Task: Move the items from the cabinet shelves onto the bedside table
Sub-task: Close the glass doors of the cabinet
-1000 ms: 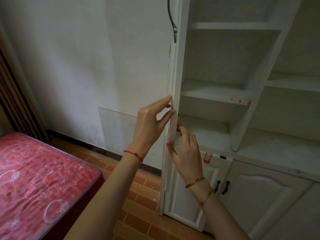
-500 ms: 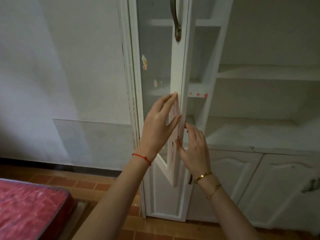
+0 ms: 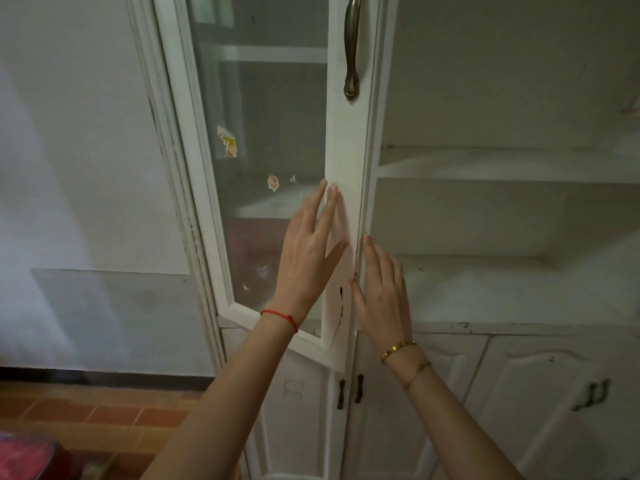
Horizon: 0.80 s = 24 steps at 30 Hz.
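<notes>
A white cabinet stands in front of me with a glass door [image 3: 270, 133] swung almost flush to its frame. My left hand [image 3: 308, 251] lies flat with straight fingers against the door's white stile and glass. My right hand [image 3: 379, 289] has straight fingers at the door's right edge, next to the cabinet frame. Neither hand holds anything. The open shelves [image 3: 502, 164] to the right show no items. Behind the glass I make out a shelf and a dark reddish patch, unclear what it is.
A bronze handle [image 3: 351, 46] sits high on the door stile. Stickers [image 3: 227, 142] dot the glass. Lower cabinet doors [image 3: 391, 403] with dark handles are shut. Brick-tiled floor [image 3: 104, 417] lies at left, with a red mattress corner [image 3: 24, 459] at the bottom left.
The glass door has swung from edge-on toward the cabinet front. Both hands went from pinching its edge to lying flat on it. My view turned right, away from the bed.
</notes>
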Tool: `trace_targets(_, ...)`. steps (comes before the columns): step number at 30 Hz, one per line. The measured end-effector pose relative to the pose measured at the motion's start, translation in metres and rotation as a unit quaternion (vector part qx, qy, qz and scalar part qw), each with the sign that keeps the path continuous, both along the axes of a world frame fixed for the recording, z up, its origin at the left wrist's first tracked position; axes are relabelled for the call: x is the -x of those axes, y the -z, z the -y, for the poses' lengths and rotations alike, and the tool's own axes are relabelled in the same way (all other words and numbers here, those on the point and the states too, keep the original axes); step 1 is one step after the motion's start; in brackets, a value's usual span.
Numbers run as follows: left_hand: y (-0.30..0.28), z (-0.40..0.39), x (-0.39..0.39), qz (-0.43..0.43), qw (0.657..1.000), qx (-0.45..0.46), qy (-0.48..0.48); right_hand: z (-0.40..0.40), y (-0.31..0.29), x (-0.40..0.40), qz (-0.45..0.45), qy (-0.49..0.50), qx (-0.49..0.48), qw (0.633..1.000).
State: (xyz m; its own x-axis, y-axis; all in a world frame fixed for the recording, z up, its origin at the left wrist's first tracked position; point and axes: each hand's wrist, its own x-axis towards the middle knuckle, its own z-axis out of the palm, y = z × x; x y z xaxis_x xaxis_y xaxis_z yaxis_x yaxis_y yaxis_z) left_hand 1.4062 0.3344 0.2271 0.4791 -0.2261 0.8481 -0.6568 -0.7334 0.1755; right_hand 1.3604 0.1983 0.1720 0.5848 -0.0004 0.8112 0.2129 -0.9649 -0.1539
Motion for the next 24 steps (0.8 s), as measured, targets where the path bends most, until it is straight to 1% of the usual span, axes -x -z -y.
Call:
trace_targets(4, -0.001, 0.033, -0.038, -0.007, 1.000, -0.005, -0.023, 0.032, -0.007, -0.042, 0.031, 0.008, 0.073, 0.997)
trace_targets(9, 0.002, 0.058, -0.074, -0.008, 0.999, 0.005, -0.049, 0.063, -0.007, -0.089, 0.048, -0.015, 0.103, 0.993)
trace_targets(18, 0.004, 0.077, -0.112, -0.003, 0.997, 0.017, -0.078, 0.093, -0.007, -0.143, -0.018, -0.038, 0.099, 0.994)
trace_targets(24, 0.005, 0.081, -0.126, -0.005, 0.996, 0.017, -0.087, 0.099, -0.007, -0.160, -0.007, -0.038, 0.094, 0.995)
